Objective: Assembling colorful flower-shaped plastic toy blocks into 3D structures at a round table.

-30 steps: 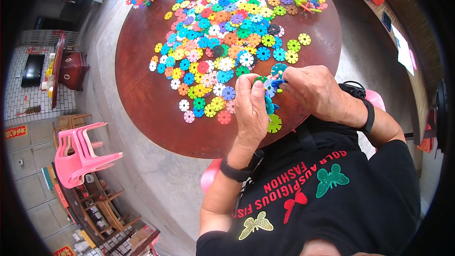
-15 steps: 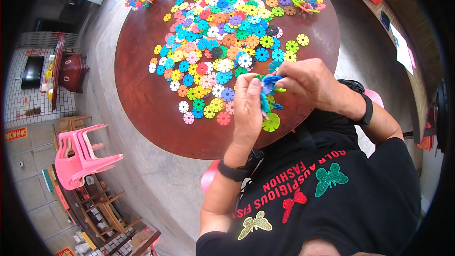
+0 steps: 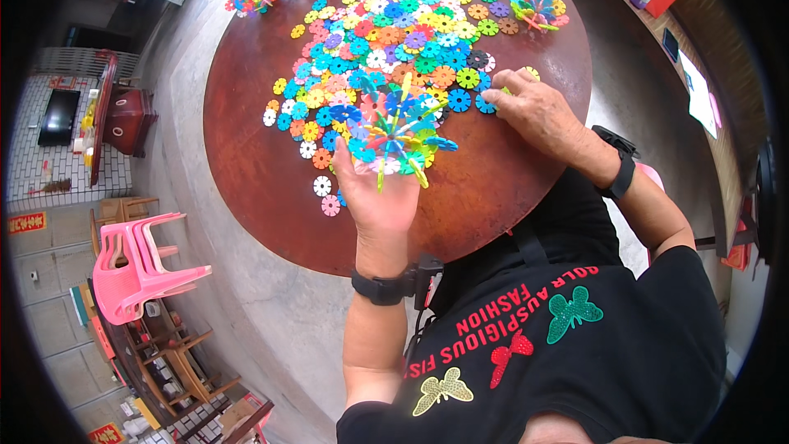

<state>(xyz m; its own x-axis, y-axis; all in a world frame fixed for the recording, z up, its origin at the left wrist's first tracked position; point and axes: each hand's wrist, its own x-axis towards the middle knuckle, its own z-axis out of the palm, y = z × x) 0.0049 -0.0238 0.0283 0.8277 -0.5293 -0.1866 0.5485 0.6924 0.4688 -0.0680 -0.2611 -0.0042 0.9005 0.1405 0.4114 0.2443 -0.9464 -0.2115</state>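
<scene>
My left hand (image 3: 378, 200) holds a spiky notched-disc cluster (image 3: 396, 138), blue, yellow, green, pink | those fingers mostly hidden | my right hand (image 3: 537, 115): fingers curled, can't tell if pinching

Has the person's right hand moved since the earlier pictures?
Yes. Judged against the round brown table, the right hand has moved up the picture, away from the table's near edge, and is now at the loose notched discs.
</scene>
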